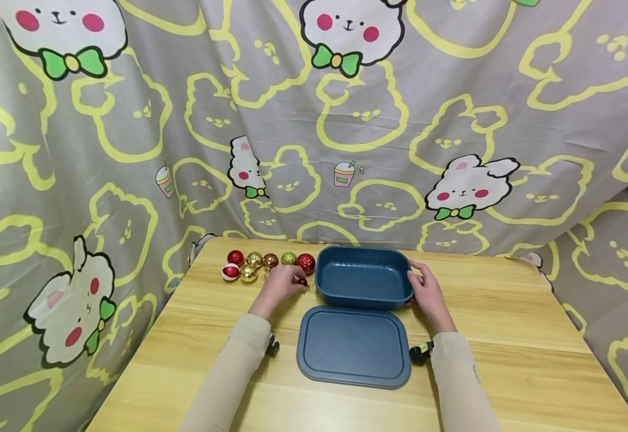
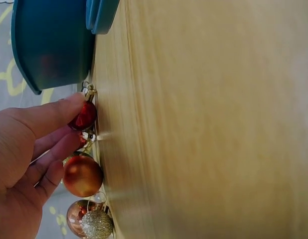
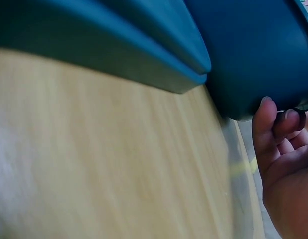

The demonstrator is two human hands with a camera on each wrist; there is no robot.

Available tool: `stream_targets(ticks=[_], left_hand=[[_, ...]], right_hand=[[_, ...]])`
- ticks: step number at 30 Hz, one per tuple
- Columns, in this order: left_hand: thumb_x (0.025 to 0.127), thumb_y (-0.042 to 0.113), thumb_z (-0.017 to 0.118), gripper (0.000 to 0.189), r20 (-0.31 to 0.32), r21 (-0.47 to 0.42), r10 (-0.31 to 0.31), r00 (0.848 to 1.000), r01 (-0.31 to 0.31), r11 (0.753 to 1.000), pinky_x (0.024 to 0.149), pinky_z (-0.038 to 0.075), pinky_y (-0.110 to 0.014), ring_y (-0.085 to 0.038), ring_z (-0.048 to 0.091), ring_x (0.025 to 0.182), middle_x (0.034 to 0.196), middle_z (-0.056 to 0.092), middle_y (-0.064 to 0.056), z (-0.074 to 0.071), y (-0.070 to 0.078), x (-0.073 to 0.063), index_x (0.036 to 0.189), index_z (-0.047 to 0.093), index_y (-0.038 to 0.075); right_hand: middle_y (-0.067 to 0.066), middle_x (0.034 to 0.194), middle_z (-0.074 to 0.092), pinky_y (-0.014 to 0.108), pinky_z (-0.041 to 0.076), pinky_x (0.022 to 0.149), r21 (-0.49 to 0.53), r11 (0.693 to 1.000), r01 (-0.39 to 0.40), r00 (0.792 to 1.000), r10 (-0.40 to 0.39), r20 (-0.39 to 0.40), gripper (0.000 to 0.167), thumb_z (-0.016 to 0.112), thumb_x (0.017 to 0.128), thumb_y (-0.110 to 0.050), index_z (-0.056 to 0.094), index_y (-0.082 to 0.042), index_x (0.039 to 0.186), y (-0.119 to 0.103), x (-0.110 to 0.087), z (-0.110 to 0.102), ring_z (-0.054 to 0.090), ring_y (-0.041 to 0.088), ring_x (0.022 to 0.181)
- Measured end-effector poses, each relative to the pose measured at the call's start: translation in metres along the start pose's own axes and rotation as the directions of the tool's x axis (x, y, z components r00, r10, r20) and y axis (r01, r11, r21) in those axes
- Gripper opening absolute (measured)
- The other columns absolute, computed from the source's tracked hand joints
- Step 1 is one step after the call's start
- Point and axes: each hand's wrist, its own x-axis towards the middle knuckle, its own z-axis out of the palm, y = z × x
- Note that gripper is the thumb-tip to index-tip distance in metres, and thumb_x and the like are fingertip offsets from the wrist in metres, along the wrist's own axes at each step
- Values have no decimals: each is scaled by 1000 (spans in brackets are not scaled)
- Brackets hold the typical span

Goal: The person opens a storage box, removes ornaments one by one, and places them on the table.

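Observation:
Between the thumb and fingers of my left hand is a small red Christmas bauble with a gold cap, pinched near the table beside the left end of a dark blue container. The container stands upright with its open top showing a bare inside. My right hand grips its right end, thumb and fingers at the rim and wall. In front of it lies a flat blue-grey lid. More baubles, among them a large red one, a green one and a gold one, sit left of the container.
A red-and-white bauble is at the far left of the cluster. Behind the wooden table hangs a grey patterned curtain, close to the back edge. Dark wrist devices show at both cuffs.

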Motion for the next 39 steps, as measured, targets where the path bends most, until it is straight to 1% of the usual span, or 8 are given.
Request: stream_targets(ticks=[6, 11, 17, 24, 29, 32, 35, 39], left_hand=[[80, 9, 89, 21, -15, -21, 20, 1000, -20, 1000, 76, 61, -36, -19, 74, 78, 98, 80, -7, -2, 0, -2, 99, 80, 8], [82, 10, 87, 20, -9, -34, 25, 1000, -25, 999, 75, 60, -35, -19, 73, 80, 100, 79, -6, -5, 0, -3, 101, 80, 8], [87, 19, 85, 21, -28, -20, 32, 999, -33, 999, 77, 59, -38, -21, 74, 84, 103, 80, -4, -12, 2, -4, 105, 80, 10], [97, 30, 75, 20, -69, 63, 56, 996, -52, 997, 83, 59, -41, -21, 74, 94, 108, 79, 0, -19, 2, -4, 111, 79, 17], [97, 28, 75, 25, -75, 84, 84, 994, -78, 993, 89, 58, -45, -24, 73, 100, 116, 78, -3, -29, 1, -9, 118, 77, 14], [98, 30, 74, 34, -80, 135, 111, 991, -100, 986, 99, 55, -52, -31, 71, 111, 124, 75, -8, -41, 0, -15, 126, 74, 11], [101, 35, 69, 43, -64, 207, 118, 991, -103, 973, 108, 48, -57, -37, 65, 124, 135, 70, -11, -56, -1, -22, 136, 68, 12], [102, 43, 65, 51, -25, 294, 128, 992, -115, 949, 111, 44, -59, -38, 60, 130, 143, 65, -9, -79, -3, -36, 145, 62, 17]], right_hand=[[18, 83, 68, 39, 59, 55, 3, 1000, 3, 1000, -3, -10, 50, 48, 111, -24, 40, -7, 158, 23, 11, 0, 62, 34, 55], [17, 86, 69, 35, 59, 55, -30, 999, 30, 999, -30, -29, 51, 48, 111, -32, 41, -12, 158, 35, 15, 1, 62, 26, 54], [14, 81, 67, 33, 58, 54, -17, 1000, 22, 1000, -23, -21, 51, 48, 111, -33, 42, -14, 157, 36, 15, 0, 60, 22, 52], [2, 70, 54, 31, 54, 52, 17, 1000, -19, 999, 18, 43, 57, 46, 111, -38, 34, -13, 161, 29, 13, -8, 52, 17, 50], [8, 74, 52, 34, 55, 53, -95, 994, 53, 998, -49, 45, 59, 45, 112, -32, 28, -7, 163, 24, 11, -23, 54, 20, 54], [16, 88, 58, 30, 56, 60, -236, 963, 132, 991, -131, 21, 57, 48, 112, -29, 32, -5, 161, 19, 8, -39, 59, 21, 69], [21, 108, 62, 31, 55, 77, -385, 895, 223, 972, -234, 19, 57, 48, 112, -28, 33, -5, 161, 11, 1, -58, 60, 24, 92], [29, 133, 56, 58, 45, 103, -494, 809, 318, 940, -335, 57, 59, 50, 111, -27, 29, -10, 164, -6, -12, -84, 53, 42, 122]])
